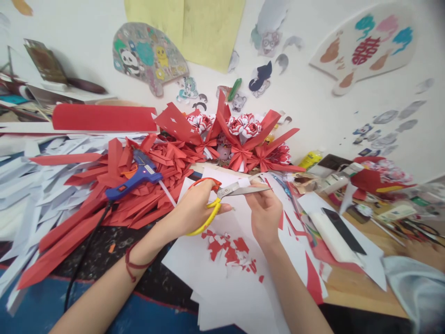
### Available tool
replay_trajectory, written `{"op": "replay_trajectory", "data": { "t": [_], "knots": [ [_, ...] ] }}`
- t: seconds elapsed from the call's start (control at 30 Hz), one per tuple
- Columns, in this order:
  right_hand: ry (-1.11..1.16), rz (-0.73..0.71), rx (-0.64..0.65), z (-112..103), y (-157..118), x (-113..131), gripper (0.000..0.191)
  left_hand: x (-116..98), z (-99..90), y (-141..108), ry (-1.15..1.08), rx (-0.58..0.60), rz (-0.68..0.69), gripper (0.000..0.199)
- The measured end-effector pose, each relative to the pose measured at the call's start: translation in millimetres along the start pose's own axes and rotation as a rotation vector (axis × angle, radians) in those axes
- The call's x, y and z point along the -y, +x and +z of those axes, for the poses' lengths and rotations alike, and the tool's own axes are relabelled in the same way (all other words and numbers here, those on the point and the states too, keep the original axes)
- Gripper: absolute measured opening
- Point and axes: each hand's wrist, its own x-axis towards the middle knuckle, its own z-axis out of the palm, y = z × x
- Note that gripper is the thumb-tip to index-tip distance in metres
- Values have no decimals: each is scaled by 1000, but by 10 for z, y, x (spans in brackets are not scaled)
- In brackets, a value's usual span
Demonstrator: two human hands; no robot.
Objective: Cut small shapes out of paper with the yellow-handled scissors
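Note:
In my left hand (194, 204) is a pair of scissors (225, 191) with one red and one yellow handle loop, the blades pointing right. Around the fingertips of my right hand (266, 215), just past the blades, shows a small white piece of paper (256, 179); the fingers are bent around it and partly hidden. The blades overlap the paper from my view, and I cannot tell whether they cut into it. Below both hands, red and white paper scraps (229, 250) lie on white sheets (222, 292).
A blue glue gun (134, 181) with a black cord rests on heaped red folded strips (146, 208); white strips (24, 185) lie left. Red paper flowers (243, 127) stand at the wall. On the right are a phone (344, 230) and another person's sleeve (417, 292).

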Motion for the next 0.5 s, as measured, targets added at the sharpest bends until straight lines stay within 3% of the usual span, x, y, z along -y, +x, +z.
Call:
{"op": "replay_trajectory", "data": {
  "t": [0.5],
  "knots": [
    [-30, -7, 1, 12, -7, 13, 18, 47, 33, 6, 33, -26, 16, 41]
  ]
}}
